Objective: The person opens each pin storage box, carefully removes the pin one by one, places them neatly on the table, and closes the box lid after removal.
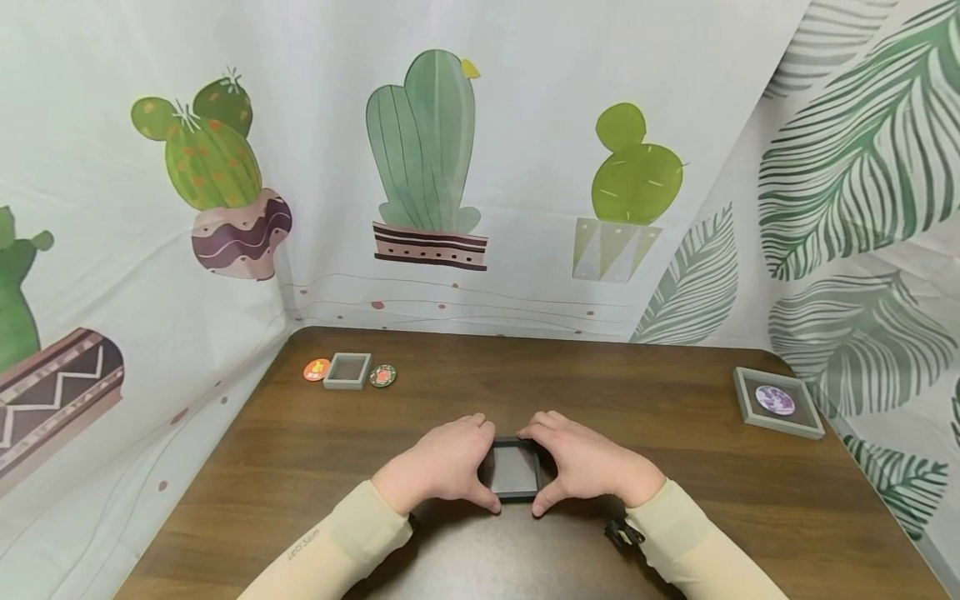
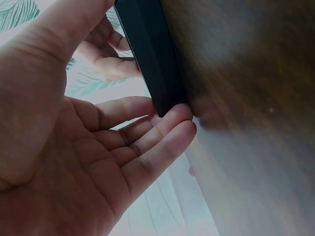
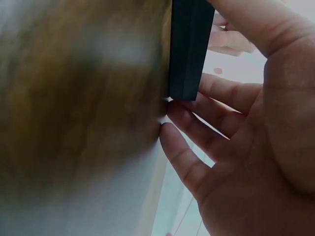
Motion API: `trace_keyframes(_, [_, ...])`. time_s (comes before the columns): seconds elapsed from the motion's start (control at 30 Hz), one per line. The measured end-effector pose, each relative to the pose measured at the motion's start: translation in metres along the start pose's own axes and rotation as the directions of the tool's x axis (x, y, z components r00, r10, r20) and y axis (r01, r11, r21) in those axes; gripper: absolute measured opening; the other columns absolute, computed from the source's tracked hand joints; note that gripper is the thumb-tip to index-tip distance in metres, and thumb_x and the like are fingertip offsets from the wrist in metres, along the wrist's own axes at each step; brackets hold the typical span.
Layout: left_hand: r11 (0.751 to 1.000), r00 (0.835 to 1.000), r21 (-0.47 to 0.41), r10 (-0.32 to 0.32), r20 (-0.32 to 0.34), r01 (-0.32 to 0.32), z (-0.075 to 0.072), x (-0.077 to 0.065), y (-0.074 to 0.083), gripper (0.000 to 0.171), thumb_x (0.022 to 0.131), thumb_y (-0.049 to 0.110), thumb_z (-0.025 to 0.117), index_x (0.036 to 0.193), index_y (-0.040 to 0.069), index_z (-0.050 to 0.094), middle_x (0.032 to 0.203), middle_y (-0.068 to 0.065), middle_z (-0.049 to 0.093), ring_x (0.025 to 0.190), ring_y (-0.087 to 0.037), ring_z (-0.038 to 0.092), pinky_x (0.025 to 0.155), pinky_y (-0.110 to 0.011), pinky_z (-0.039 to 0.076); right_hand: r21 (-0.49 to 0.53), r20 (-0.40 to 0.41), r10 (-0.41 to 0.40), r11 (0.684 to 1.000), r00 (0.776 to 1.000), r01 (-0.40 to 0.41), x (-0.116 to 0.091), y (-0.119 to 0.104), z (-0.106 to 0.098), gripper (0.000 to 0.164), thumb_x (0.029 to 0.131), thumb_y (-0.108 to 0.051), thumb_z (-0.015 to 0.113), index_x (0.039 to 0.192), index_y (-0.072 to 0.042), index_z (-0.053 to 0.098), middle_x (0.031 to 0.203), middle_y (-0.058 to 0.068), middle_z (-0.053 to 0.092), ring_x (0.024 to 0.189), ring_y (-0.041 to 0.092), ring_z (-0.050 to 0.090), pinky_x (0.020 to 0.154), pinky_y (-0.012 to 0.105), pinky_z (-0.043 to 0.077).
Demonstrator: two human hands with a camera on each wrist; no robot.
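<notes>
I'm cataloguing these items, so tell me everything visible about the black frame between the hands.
The black frame is roughly square, with a smooth, plastic-looking rim around a plain grey-looking centre. It is roughly level, at or just above the wood-grained tabletop; contact is unclear. The left hand and right hand grip opposite sides, thumbs near, fingers far.

Bright head view, tabletop (image 1: 517, 550) glare, wrist-view blur

A frame (image 1: 516, 497) lay between left hand (image 1: 448, 460) and right hand (image 1: 583, 458); one tray (image 1: 346, 385) stood near the table's (image 1: 555, 379) back-left corner, another (image 1: 783, 427) back-right.
</notes>
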State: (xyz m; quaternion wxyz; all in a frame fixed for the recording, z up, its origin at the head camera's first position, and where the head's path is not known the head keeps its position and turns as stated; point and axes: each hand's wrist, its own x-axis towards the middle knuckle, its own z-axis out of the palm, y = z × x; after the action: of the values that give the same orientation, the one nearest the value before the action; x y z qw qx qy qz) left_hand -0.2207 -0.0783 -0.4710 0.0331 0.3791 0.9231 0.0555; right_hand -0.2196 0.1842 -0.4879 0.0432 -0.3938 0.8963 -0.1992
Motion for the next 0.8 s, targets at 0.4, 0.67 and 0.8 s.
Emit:
trace_keyframes(0.4, [1.000,1.000,0.005,0.004,-0.004,-0.004,0.0005,-0.0005,-0.0002,0.079,0.067,0.067,0.100,0.108,0.008,0.065,0.102,-0.001,0.062,0.098,-0.020,0.065,0.088,-0.037,0.059,0.021,0.032,0.011,1.000,0.999,-0.012,-0.0024,0.0049,-0.0032,0.107,0.072,-0.067,0.098,0.152,-0.005,0.062,0.138,-0.001,0.062,0.128,0.017,0.056,0.111,0.040,0.053])
trace_keyframes(0.67, [1.000,1.000,0.002,0.000,-0.001,0.000,0.0007,-0.0006,0.0005,0.079,0.068,0.066,0.101,0.109,0.008,0.066,0.104,-0.002,0.063,0.098,-0.020,0.065,0.087,-0.037,0.060,0.046,0.030,0.017,0.999,0.999,-0.019,-0.0039,0.0055,-0.0071,0.108,0.073,-0.063,0.099,0.154,-0.003,0.061,0.140,0.001,0.064,0.131,0.017,0.059,0.112,0.041,0.053])
trace_keyframes(0.8, [1.000,1.000,0.002,-0.003,0.001,0.003,0.0008,-0.0007,0.0009,0.079,0.068,0.065,0.101,0.109,0.008,0.066,0.104,-0.002,0.063,0.099,-0.020,0.065,0.088,-0.037,0.060,0.044,0.030,0.017,0.999,0.999,-0.018,-0.0040,0.0048,-0.0085,0.107,0.073,-0.062,0.100,0.153,-0.003,0.061,0.139,0.001,0.064,0.130,0.017,0.060,0.112,0.041,0.053])
